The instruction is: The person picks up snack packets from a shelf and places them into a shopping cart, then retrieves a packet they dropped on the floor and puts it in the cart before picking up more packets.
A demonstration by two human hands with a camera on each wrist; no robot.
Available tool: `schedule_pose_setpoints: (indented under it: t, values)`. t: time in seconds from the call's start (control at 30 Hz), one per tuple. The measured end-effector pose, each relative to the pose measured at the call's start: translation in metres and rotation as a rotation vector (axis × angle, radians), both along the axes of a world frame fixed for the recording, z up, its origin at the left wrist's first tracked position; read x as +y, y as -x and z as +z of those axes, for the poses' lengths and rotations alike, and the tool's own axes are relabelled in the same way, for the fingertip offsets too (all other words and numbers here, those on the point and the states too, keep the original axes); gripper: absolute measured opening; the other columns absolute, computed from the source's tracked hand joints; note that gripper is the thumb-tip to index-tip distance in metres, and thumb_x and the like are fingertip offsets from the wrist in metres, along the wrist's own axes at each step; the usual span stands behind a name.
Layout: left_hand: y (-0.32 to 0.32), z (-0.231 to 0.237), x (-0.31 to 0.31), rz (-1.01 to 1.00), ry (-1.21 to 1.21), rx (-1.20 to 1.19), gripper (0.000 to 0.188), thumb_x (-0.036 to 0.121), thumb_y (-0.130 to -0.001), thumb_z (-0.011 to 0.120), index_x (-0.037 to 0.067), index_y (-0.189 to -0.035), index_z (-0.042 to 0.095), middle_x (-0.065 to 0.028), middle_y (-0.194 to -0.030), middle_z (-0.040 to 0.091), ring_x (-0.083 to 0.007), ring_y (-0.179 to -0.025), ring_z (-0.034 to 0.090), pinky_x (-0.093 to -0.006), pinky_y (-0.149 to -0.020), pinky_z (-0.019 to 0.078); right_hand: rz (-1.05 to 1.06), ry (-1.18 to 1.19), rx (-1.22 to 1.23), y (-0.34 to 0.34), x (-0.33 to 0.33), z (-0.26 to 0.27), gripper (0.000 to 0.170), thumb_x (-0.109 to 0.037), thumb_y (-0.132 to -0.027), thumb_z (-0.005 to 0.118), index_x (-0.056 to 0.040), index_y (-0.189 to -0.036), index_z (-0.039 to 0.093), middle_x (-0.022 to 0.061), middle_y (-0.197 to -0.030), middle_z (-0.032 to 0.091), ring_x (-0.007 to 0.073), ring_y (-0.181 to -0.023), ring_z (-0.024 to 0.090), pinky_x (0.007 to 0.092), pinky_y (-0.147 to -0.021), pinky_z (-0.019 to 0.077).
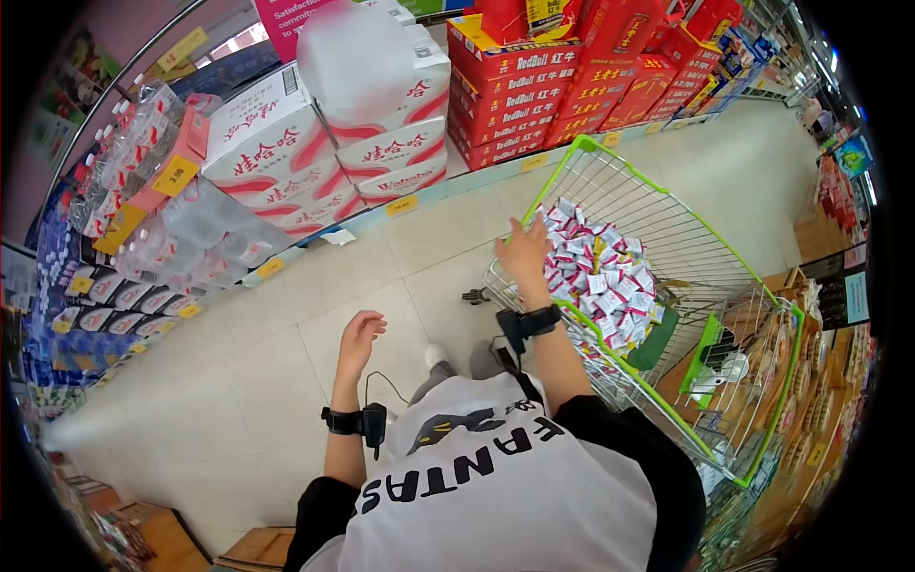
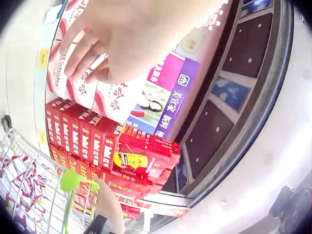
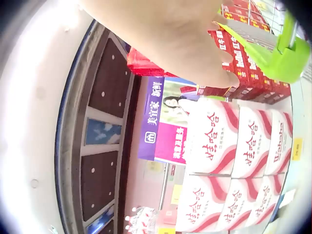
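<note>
A metal shopping cart (image 1: 686,214) with a lime-green rim stands at the person's right, holding a heap of small white and pink packets (image 1: 605,276). The right hand (image 1: 524,255) grips the cart's near-left end at the rim. In the right wrist view that hand (image 3: 180,44) lies along the green rim (image 3: 287,58), thumb and fingertips at the bar. The left hand (image 1: 360,338) hangs in the air left of the cart, fingers loosely bent. In the left wrist view the left hand (image 2: 105,46) has nothing in it.
Along the shelf ahead stand white drink cartons (image 1: 276,143), red Red Bull boxes (image 1: 505,105) and bottled water (image 1: 143,153). The tiled floor (image 1: 238,381) runs between shelf and person. Wooden shelving with goods (image 1: 820,410) stands right of the cart.
</note>
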State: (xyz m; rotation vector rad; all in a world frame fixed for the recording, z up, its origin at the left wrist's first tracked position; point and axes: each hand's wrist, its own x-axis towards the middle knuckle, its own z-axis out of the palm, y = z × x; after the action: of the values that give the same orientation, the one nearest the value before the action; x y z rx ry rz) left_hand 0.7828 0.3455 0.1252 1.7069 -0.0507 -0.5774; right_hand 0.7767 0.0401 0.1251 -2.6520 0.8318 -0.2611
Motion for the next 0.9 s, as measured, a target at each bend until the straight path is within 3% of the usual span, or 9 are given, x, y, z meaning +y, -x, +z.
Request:
schedule_pose_setpoints:
  t: [0.17,0.23,0.37,0.43,0.63,0.7,0.9]
  values:
    - [-0.013,-0.024,0.037,0.082,-0.045,0.115,0.018,0.014,-0.081,0.041,0.005,-0.091,0.053,-0.0048,-0.083,0.058,-0.012,-0.075,0.054,-0.0236,-0.066,0.04,-0.179,-0.008,0.176,-0.028,-0.037,-0.004,0.056,-0.032,-0.066,0.059,-0.0069,-0.114,0.044,0.0261,-0.126,0.021,0.0394,-0.115,0.023,0.0576,-0.086,0.0252]
    - [-0.024,-0.029,0.045,0.095,-0.072,0.155,0.019,0.014,-0.081,0.041,0.005,-0.091,0.053,-0.0049,-0.083,0.058,-0.0121,-0.075,0.054,-0.0238,-0.066,0.04,-0.315,0.007,0.12,-0.042,-0.059,-0.008,0.056,-0.033,-0.065,0.059,-0.0076,-0.113,0.044,0.026,-0.124,0.024,0.0404,-0.113,0.027,0.0557,-0.085,0.0287]
    - [-0.064,-0.033,0.048,0.133,-0.067,0.216,0.019,0.014,-0.081,0.04,0.005,-0.092,0.053,-0.0047,-0.083,0.058,-0.0123,-0.076,0.054,-0.0241,-0.067,0.0402,-0.426,-0.07,0.049,-0.075,-0.091,-0.01,0.054,-0.037,-0.065,0.059,-0.0143,-0.112,0.046,0.0272,-0.127,0.02,0.0425,-0.115,0.024,0.0535,-0.087,0.0285]
    - [-0.096,-0.035,0.046,0.07,-0.099,0.145,0.019,0.014,-0.081,0.04,0.005,-0.092,0.053,-0.0048,-0.083,0.058,-0.0125,-0.076,0.054,-0.0243,-0.067,0.0401,-0.471,0.031,0.021,-0.099,-0.098,-0.013,0.053,-0.033,-0.065,0.06,-0.0102,-0.111,0.046,0.0274,-0.123,0.025,0.0414,-0.11,0.031,0.0518,-0.084,0.0322]
    - [-0.204,-0.011,0.014,-0.043,-0.093,0.069,0.019,0.014,-0.081,0.04,0.005,-0.093,0.052,-0.0047,-0.084,0.057,-0.012,-0.076,0.054,-0.0239,-0.067,0.0397,-0.684,0.163,-0.023,-0.17,-0.11,-0.022,0.048,-0.03,-0.065,0.059,-0.0076,-0.106,0.049,0.0301,-0.125,0.02,0.0424,-0.114,0.025,0.0585,-0.083,0.0268]
    - [-0.24,-0.014,-0.002,-0.117,-0.084,0.021,0.019,0.014,-0.082,0.04,0.005,-0.094,0.052,-0.0048,-0.084,0.057,-0.0119,-0.077,0.054,-0.0238,-0.068,0.0397,-0.751,0.12,0.116,-0.19,-0.123,-0.021,0.047,-0.031,-0.064,0.06,-0.0105,-0.106,0.05,0.0283,-0.127,0.017,0.0433,-0.116,0.019,0.0576,-0.088,0.0226]
    - [-0.313,0.0,-0.064,-0.303,0.045,0.123,0.019,0.016,-0.083,0.04,0.005,-0.094,0.052,-0.0051,-0.085,0.058,-0.0118,-0.077,0.054,-0.0239,-0.069,0.0396,-0.929,0.202,0.12,-0.183,-0.148,-0.04,0.044,-0.028,-0.064,0.059,-0.0084,-0.103,0.052,0.0297,-0.127,0.017,0.0455,-0.116,0.017,0.0614,-0.087,0.0196]
